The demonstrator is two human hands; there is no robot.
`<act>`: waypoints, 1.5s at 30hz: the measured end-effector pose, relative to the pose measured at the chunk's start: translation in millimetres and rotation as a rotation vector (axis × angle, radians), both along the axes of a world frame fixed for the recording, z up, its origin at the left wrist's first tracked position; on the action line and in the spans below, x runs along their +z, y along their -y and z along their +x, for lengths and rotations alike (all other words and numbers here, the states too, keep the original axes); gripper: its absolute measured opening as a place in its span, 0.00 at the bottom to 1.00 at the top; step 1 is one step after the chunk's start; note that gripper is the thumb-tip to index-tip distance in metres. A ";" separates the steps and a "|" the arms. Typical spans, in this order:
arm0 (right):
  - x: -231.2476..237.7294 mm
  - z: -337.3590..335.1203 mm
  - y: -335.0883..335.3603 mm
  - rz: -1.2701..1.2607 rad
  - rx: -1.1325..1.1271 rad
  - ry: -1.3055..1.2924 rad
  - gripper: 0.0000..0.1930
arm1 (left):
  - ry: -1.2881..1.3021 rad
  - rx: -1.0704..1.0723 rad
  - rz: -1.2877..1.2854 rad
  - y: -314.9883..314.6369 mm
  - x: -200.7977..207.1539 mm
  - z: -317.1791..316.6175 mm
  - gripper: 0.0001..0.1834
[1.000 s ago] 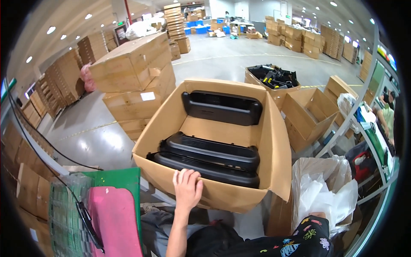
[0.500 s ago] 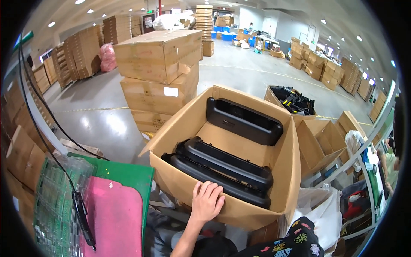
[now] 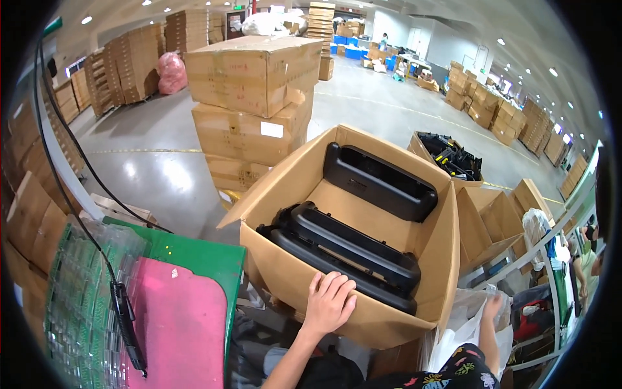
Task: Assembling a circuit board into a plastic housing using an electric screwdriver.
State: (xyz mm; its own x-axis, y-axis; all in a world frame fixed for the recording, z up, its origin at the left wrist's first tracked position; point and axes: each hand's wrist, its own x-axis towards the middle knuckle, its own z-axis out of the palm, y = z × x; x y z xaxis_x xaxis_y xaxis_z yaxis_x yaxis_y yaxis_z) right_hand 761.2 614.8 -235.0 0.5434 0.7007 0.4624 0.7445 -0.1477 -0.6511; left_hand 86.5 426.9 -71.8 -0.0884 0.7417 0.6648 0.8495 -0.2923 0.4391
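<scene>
An open cardboard box stands tilted in front of me. Over its near rim my left hand is hooked, fingers bent down across the edge. Inside lie long black plastic housings: one leans on the far wall, and others rest side by side near the front. To the right, my right hand is at the clear plastic bag beside the box. Its fingers are blurred and small, so whether they hold the plastic is not visible.
At left, a pink mat lies on a green board beside stacked clear trays; a black electric screwdriver hangs there on a cable. Large cartons are stacked behind. Black parts fill another box at far right.
My right forearm and hand have come into view at the plastic bag on the right. My left hand stays on the box rim. The whole view has shifted slightly.
</scene>
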 end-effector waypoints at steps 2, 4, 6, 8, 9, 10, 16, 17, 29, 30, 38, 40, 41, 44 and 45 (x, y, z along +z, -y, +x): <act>94.9 -84.4 -58.4 0.470 0.215 -0.167 0.17 | 0.019 0.002 0.029 0.5 -1.2 -3.3 0.16; 178.7 -227.2 -71.2 0.337 0.515 -0.025 0.16 | 0.043 0.007 -0.007 7.6 -6.2 -9.4 0.18; 237.7 -381.3 -31.8 -0.034 0.828 -0.106 0.16 | 0.117 -0.011 -0.005 13.2 -5.9 -11.0 0.19; 244.4 -447.6 -16.4 -0.262 1.250 0.162 0.28 | 0.251 -0.114 0.052 25.3 6.5 -0.7 0.19; 234.7 -479.9 -13.5 -0.321 1.353 0.323 0.38 | 0.339 -0.164 0.058 33.5 4.2 1.8 0.19; 213.9 -503.2 -22.8 -0.425 1.436 0.445 0.45 | 0.427 -0.221 0.062 45.0 -0.6 4.3 0.18; 165.7 -594.8 -22.0 -0.701 1.286 0.715 0.48 | 0.555 -0.264 -0.303 97.5 -86.9 -0.5 0.11; 162.5 -592.4 -26.9 -0.679 1.263 0.772 0.47 | 0.588 -0.315 -0.338 100.5 -102.1 -2.5 0.11; 205.6 -563.8 -83.4 -0.120 0.721 1.023 0.25 | 1.225 -0.055 -0.266 108.8 -213.8 -57.5 0.11; 224.1 -566.3 -86.7 -0.071 0.726 1.000 0.22 | 1.221 0.005 -0.297 114.1 -218.0 -63.0 0.11; 398.9 -551.8 -101.5 0.389 1.161 0.720 0.25 | 0.965 0.103 -0.199 122.9 -152.4 -40.6 0.10; 417.5 -574.2 -100.3 0.316 1.336 0.721 0.24 | 0.889 0.070 -0.083 144.2 -81.0 -24.3 0.09; 419.2 -600.6 -67.9 0.265 1.362 0.807 0.24 | 0.827 -0.015 -0.017 164.8 -52.4 -19.6 0.08; 437.0 -678.6 57.1 0.104 1.868 0.845 0.17 | 0.720 -0.415 0.303 224.5 21.5 5.0 0.07; 431.7 -702.9 83.3 0.135 1.986 0.972 0.16 | 0.725 -0.340 0.319 247.6 49.6 3.8 0.07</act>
State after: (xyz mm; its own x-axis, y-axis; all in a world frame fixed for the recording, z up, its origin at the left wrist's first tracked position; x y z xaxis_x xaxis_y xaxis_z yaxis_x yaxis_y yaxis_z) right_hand 58.3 531.5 196.7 -0.9771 -0.1526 0.1486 -0.1594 0.9866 -0.0346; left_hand 90.3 179.2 -22.3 -0.3788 0.5924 0.7110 0.2347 -0.6816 0.6930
